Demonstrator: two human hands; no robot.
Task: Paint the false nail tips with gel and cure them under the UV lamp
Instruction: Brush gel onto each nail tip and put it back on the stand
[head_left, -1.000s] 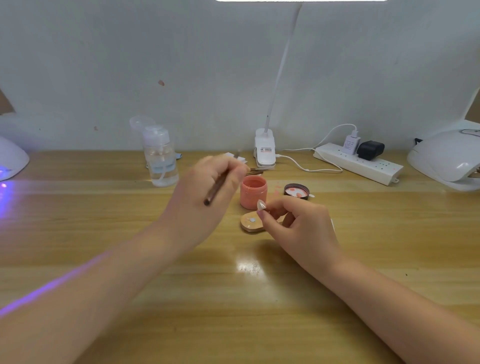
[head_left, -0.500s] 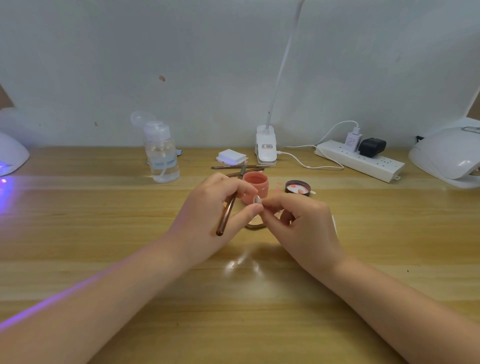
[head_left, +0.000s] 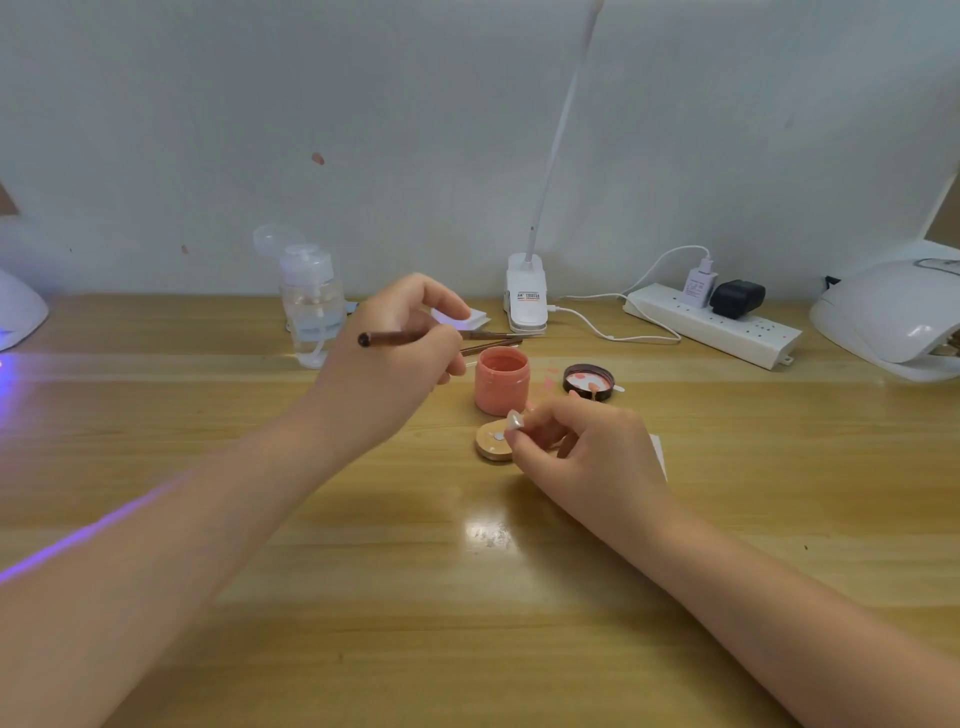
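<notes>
My left hand (head_left: 397, 358) grips a dark brown brush (head_left: 387, 339) that lies almost level, its handle end pointing left and its tip hidden behind my fingers, just left of the open pink gel jar (head_left: 501, 380). My right hand (head_left: 582, 449) pinches a pale false nail tip (head_left: 514, 420) between thumb and fingers, held up just in front of the jar. A small round wooden nail stand (head_left: 491, 447) sits on the desk under that tip. The jar's dark lid (head_left: 588, 381) lies to the jar's right. One white UV lamp (head_left: 891, 317) stands far right, another UV lamp (head_left: 18, 312) far left, glowing violet.
A clear pump bottle (head_left: 311, 301), a white pad stack (head_left: 467, 318), two thin tools (head_left: 498, 340) and a clip desk lamp (head_left: 527, 296) line the back of the wooden desk (head_left: 467, 597). A power strip (head_left: 711, 325) with plugs and cables lies back right.
My left hand has drawn away from the nail tip and moved up and back beside the jar, swinging the brush to nearly level. My right hand lowered slightly, uncovering the wooden stand.
</notes>
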